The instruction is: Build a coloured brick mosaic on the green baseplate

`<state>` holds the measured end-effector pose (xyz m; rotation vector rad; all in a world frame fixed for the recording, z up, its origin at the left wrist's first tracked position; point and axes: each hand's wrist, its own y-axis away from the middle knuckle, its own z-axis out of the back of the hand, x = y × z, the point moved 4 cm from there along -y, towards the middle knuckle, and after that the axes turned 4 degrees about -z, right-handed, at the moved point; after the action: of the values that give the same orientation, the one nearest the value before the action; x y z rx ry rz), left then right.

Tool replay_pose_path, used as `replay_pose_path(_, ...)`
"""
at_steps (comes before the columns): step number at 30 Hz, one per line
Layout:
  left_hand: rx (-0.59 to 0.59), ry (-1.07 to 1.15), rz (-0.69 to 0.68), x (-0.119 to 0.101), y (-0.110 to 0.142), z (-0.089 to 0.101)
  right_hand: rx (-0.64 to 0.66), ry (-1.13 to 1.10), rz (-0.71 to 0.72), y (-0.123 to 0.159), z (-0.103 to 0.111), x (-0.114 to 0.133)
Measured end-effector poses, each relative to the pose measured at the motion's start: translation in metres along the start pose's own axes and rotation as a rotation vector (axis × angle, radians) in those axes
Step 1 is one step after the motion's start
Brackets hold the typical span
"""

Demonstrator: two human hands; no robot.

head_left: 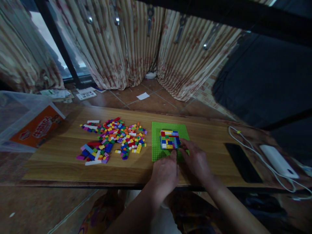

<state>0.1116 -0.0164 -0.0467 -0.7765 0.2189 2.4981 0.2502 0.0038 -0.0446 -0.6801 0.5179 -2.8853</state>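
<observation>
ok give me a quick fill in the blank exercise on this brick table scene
1. The square baseplate under the small multicoloured brick build is coloured ____.
2. The loose pile of small plastic bricks lies to the ____ of that baseplate.
3. The left hand and right hand both rest at the baseplate's ____ edge.
4. The flat black phone lies on the long ____ table.

Missing words: green; left; near; wooden

Dim, murky picture, daylight from the window point(46, 39), wide-angle bending at edges.
</observation>
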Motion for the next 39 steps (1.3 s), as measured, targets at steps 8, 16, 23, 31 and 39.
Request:
replay_pose_path(8,0.007,-0.004,-0.004,0.001,0.000,0.000,-0.026,-0.310,-0.373,0.008,-0.002,-0.022)
replay_pose_path(16,0.017,-0.009,-0.017,0.000,0.000,0.000,0.008,-0.699,-0.721,0.003,-0.018,-0.027)
replay_pose_path(23,0.054,0.004,-0.017,0.001,0.000,0.000,0.002,-0.704,-0.763,0.001,-0.021,-0.028)
replay_pose_path(31,0.053,0.015,-0.027,-0.001,0.002,0.001,-0.042,-0.789,-0.778,0.003,-0.020,-0.024)
replay_pose_path(39,0.064,0.034,-0.018,-0.004,0.001,0.008,-0.313,-0.918,-0.820,-0.004,-0.006,-0.023)
